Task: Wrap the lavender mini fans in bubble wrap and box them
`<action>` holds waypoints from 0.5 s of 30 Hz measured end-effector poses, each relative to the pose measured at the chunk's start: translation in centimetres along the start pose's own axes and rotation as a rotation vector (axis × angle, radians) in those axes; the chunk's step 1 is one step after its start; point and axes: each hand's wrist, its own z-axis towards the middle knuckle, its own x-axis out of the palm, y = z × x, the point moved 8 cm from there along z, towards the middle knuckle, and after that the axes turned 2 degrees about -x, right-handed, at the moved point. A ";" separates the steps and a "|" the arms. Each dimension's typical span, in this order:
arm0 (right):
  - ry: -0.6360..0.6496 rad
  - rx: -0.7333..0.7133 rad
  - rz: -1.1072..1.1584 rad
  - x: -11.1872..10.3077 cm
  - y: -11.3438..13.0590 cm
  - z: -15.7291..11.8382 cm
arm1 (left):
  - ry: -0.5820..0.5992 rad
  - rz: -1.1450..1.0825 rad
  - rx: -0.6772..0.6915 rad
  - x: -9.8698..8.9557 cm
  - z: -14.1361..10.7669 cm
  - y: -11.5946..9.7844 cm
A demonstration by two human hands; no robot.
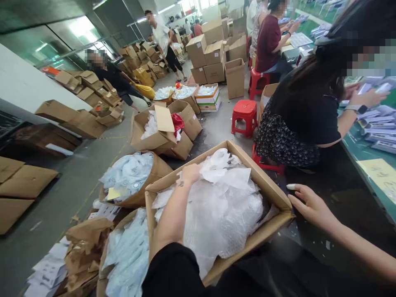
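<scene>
An open cardboard box [256, 167] stands in front of me, filled with clear bubble wrap [221, 214] and thin white foam-like sheets [225, 175]. My left hand [189, 174] reaches over the near side into it. Its fingers are curled into the bubble wrap at the far left, with the fingertips partly hidden. My right hand [311, 206] is just outside the right corner of the box, fingers apart and holding nothing. Whether a fingertip touches the cardboard I cannot tell.
Left of the box stand cartons of pale blue plastic packets [128, 175] and crumpled brown paper [88, 247]. A red stool [244, 117] is ahead. A seated person [305, 107] works at the green table [359, 154] on the right. Two people stand farther back among stacked cartons [213, 55].
</scene>
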 end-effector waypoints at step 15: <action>0.591 -0.247 0.344 13.2 16.0 8.5 | -0.259 -0.017 0.275 -9.6 -20.5 4.0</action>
